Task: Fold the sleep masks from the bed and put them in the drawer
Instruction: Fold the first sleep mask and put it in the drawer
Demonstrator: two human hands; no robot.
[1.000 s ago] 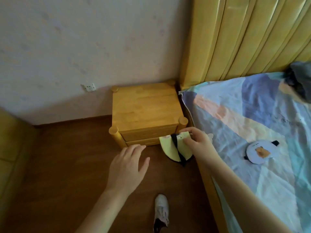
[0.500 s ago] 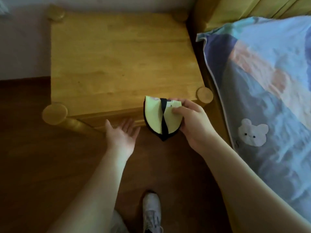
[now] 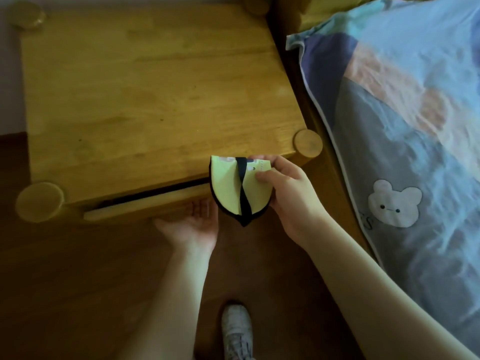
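A folded pale-yellow sleep mask with a black edge and black strap hangs in front of the wooden nightstand, pinched at its upper right by my right hand. My left hand is palm-up under the front of the top drawer, its fingertips hidden beneath the drawer front. The drawer stands pulled out a little, with a dark gap along its top.
The bed with a patchwork cover and a white bear print lies close on the right. Brown wooden floor spreads below, with my white shoe on it. The nightstand has round corner posts.
The top drawer has slid out a little, showing a dark gap. My left hand has gone under the drawer front. The right hand still holds the mask in front of the nightstand.
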